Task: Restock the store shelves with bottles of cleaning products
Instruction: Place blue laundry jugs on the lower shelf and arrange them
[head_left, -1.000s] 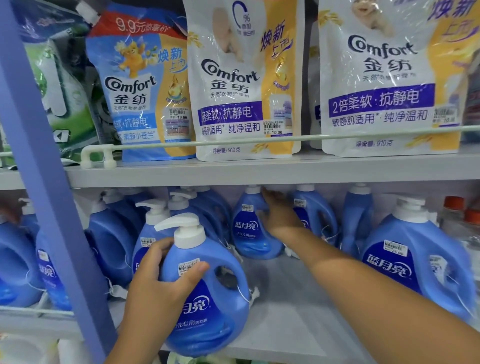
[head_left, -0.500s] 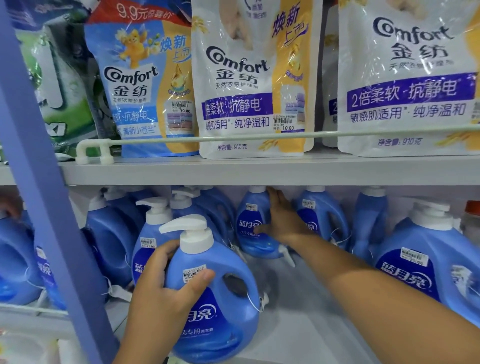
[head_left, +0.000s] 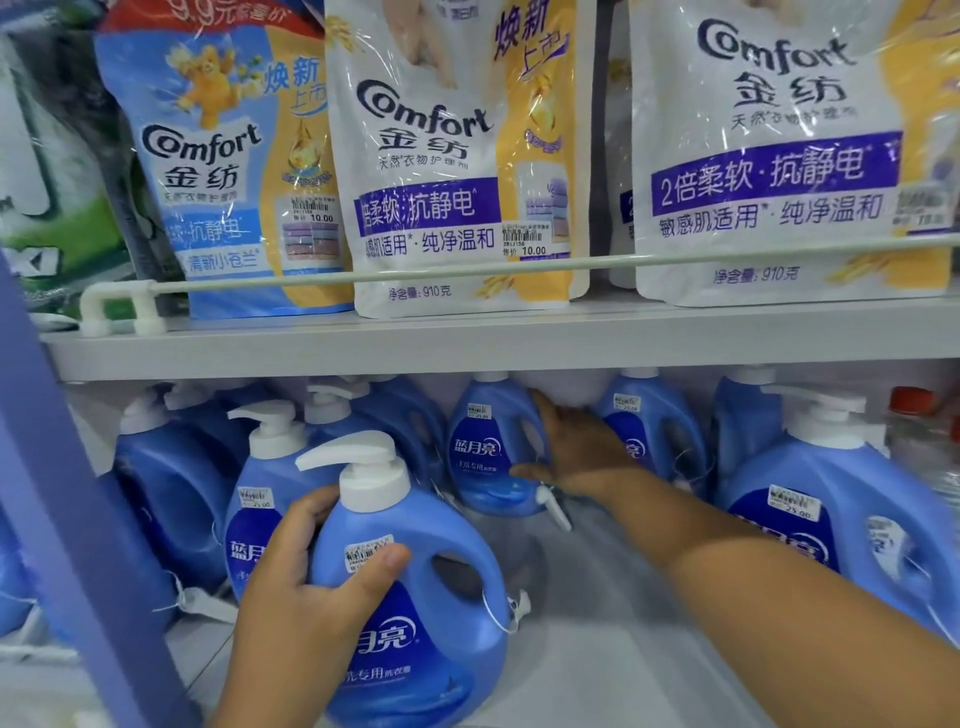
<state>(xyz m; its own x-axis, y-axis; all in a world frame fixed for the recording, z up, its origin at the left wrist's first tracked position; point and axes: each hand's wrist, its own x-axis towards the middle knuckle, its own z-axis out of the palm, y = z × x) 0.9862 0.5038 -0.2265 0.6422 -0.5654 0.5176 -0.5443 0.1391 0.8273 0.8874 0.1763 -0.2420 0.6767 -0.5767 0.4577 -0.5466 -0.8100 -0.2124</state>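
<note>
In the head view, the left hand (head_left: 301, 613) grips a blue pump bottle (head_left: 415, 597) at the lower centre of the frame, its fingers curled behind the bottle's left shoulder and its thumb pressed across the price sticker on the front; the bottle stands upright on the lower shelf (head_left: 597, 670), at its front edge. The right hand (head_left: 576, 452) reaches in from the lower right to the back of that shelf, at centre frame, its fingers spread and fairly straight, lying against the right side of a rear blue bottle (head_left: 488, 452) that stands against the back wall; the hand touches the bottle but does not wrap round it. Just right of that hand stands another blue bottle (head_left: 649, 431), and a large pump bottle (head_left: 831, 514) fills the right edge. More blue bottles (head_left: 176, 493) crowd the left of the shelf behind a lilac upright post (head_left: 67, 519). On the upper shelf (head_left: 467, 343), behind a white guard rail (head_left: 467, 267), stand Comfort softener pouches: a blue pouch (head_left: 218, 171) at upper left, a white and yellow pouch (head_left: 457, 156) at upper centre, and another white pouch (head_left: 779, 145) at upper right.
</note>
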